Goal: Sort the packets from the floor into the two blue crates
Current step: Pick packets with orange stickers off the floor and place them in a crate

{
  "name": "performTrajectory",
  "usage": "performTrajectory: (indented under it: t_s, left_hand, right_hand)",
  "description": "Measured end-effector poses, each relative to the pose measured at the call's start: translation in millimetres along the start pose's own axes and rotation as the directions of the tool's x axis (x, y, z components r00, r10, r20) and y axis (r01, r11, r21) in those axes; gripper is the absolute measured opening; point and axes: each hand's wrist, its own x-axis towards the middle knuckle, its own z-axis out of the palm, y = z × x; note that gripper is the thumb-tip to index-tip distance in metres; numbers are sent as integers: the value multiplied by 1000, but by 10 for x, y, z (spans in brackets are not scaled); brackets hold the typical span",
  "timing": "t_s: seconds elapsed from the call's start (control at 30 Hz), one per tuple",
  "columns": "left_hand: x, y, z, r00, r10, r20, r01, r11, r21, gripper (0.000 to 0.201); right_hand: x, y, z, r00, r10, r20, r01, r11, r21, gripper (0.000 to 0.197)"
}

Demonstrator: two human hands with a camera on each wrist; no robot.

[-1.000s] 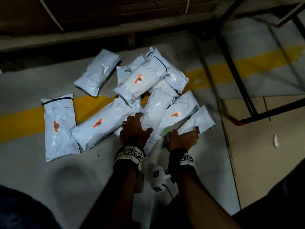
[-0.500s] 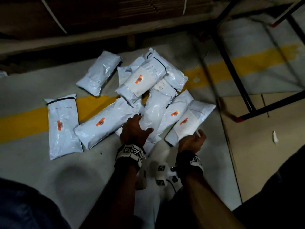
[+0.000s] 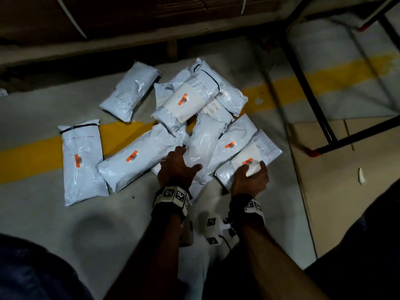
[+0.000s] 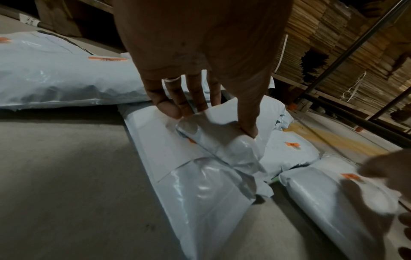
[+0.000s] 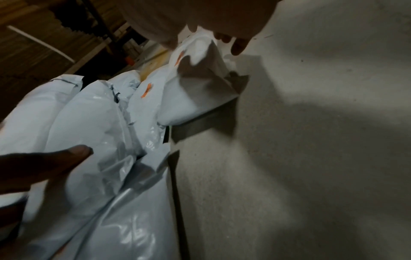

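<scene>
Left hand (image 3: 176, 167), fingers curled on glossy white plastic packet (image 3: 203, 146); right hand (image 3: 251, 180) pinching labelled white packet (image 3: 249, 161). Firm grips advised before lifting.

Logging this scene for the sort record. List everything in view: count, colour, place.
packets: about ten, white, heaped on the floor
stripe: one, yellow, across the floor under the heap
frame: one, black, right
cardboard sheet: one, tan, on the floor at right
scrap: one, white, on the sheet
cardboard stacks: brown, far side
crates: none in view
left hand: pinches centre packet
right hand: grips right packet
</scene>
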Motion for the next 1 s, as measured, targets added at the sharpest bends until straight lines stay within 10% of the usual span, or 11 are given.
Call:
performTrajectory:
  t_s: [0.4,0.63,0.8,1.0]
  left_hand:
    - [-159,-2,16,975,158,-158,-158,987,11,64]
    - [-297,194,-77,821,457,-344,-331,870,365,40]
    - [-506,29,130,880,456,-130,-343,801,491,58]
    - [-467,-102,88,918,312,-245,-201,898,392,76]
  right_hand:
    - [9,-53,-50,948,226,225,-161,948,-273,69]
    - [10,-101,-59,936,259,238,-191,942,-275,69]
    - [5,-114,-65,938,253,237,-189,946,-264,69]
    - [-2,-107,-51,934,267,239,-202,943,-263,69]
